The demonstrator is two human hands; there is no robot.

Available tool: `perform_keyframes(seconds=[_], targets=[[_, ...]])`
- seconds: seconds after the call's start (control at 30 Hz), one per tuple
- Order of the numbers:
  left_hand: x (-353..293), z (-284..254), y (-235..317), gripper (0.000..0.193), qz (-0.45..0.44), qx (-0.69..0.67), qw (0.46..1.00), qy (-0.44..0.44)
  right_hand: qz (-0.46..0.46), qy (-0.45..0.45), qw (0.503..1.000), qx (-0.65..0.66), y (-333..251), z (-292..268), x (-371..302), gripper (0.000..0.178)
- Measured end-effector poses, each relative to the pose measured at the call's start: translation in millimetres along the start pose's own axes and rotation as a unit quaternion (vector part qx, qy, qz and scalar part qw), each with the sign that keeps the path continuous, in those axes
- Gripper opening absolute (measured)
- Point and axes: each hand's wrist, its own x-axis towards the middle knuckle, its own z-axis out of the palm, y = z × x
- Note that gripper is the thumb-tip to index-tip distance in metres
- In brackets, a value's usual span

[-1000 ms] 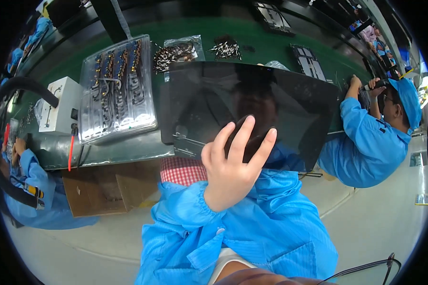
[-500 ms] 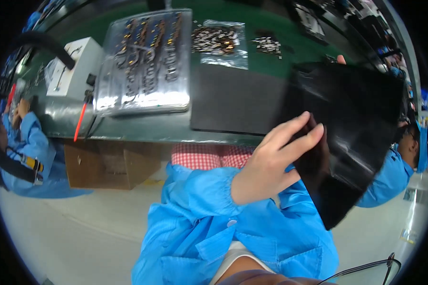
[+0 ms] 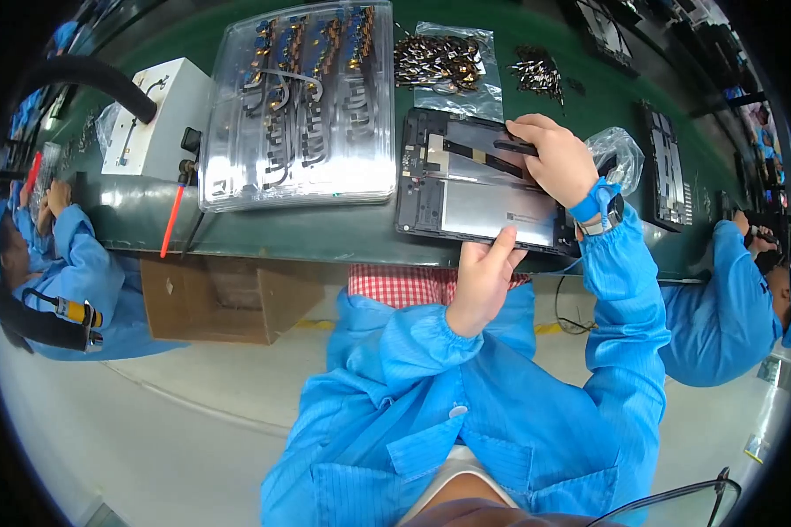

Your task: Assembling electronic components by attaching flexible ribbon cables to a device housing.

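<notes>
A black tablet frame lies open side up on the green table, showing a grey panel and a dark flat cable. My left hand pinches its near edge with thumb and fingers. My right hand rests on its far right corner, fingers curled on the frame's edge, with a blue strap and a watch on the wrist. Both my sleeves are blue.
A clear tray of small cable parts lies left of the tablet frame. Bags of small metal parts lie behind it. A white box and a red-handled tool stand at the left. Other people in blue work on both sides.
The dark panel I held up in front of me has come down flat onto the table, open side up. Both my hands now rest on its edges.
</notes>
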Motion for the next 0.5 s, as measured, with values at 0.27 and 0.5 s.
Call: perform_keyframes(seconds=[0.27, 0.5], targets=[[-42, -15, 63, 0.016, -0.115, 0.475, 0.867, -0.096, -0.089, 0.143, 0.985, 0.044, 25, 36, -1, 0.039], [-50, -22, 109, 0.021, 0.266, 0.825, 0.494, 0.076, -0.079, 0.230, 0.956, 0.166, 38, 15, -58, 0.041]])
